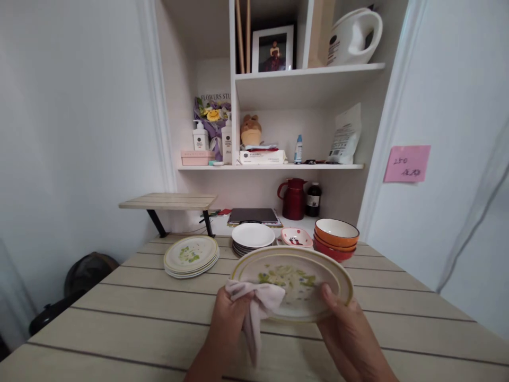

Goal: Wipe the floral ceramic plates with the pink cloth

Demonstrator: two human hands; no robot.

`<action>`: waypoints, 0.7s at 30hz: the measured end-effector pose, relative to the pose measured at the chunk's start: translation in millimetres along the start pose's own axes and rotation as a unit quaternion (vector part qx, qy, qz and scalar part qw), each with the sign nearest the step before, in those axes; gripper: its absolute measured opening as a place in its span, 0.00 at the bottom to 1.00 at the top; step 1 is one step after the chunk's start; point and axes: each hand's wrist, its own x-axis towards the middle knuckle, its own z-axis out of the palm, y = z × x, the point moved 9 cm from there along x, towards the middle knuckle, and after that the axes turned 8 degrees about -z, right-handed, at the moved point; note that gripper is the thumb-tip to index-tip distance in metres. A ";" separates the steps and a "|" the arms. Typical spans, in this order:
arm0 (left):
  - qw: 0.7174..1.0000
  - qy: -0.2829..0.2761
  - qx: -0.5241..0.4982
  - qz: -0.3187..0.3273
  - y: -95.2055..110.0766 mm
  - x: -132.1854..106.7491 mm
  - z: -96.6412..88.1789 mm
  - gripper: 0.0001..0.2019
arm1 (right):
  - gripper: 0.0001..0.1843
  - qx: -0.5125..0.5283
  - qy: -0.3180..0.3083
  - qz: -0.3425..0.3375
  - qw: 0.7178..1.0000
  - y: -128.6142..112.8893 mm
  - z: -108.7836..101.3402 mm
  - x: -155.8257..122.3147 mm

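A large plate [294, 302] with a yellow-green rim and a leafy print is held up, tilted, above the table's near half. My right hand [345, 323] grips its right edge, thumb on the face and fingers underneath. My left hand [233, 313] is closed on a pale pink cloth [256, 307], which lies against the plate's left edge; the cloth's tail hangs down. Left of the held plate sits a stack of plates [191, 255] with a similar green print.
Behind the plate stand a stack topped by a white plate [253, 235], a small pink dish [297, 237] and stacked orange and red bowls [336, 236]. A raised wooden shelf [169, 200] is at the back left. Farther back are a red jug [293, 199] and a dark bottle [314, 200].
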 end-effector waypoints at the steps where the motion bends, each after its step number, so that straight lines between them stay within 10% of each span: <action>1: 1.000 0.008 -0.006 -0.003 -0.7 -1.5 0.6 0.21 | 0.22 0.017 0.006 0.011 1.000 2.9 -0.2 -0.3; 7: 0.997 0.026 0.060 0.031 10.7 -6.6 0.5 0.18 | 0.27 -0.006 -0.025 0.078 0.997 19.9 5.5 0.6; 11: 0.976 -0.014 0.143 0.166 35.0 -13.1 7.3 0.11 | 0.31 -0.181 -0.047 -0.073 0.980 -13.7 4.4 11.5; 16: 0.800 -0.085 0.337 0.489 63.6 -51.7 38.2 0.08 | 0.28 -0.475 -0.102 -0.346 0.802 -64.3 23.2 -2.5; 21: 0.672 -0.109 0.452 0.577 60.8 -70.8 60.1 0.10 | 0.22 -0.579 -0.298 -0.410 0.639 -46.0 60.7 -26.0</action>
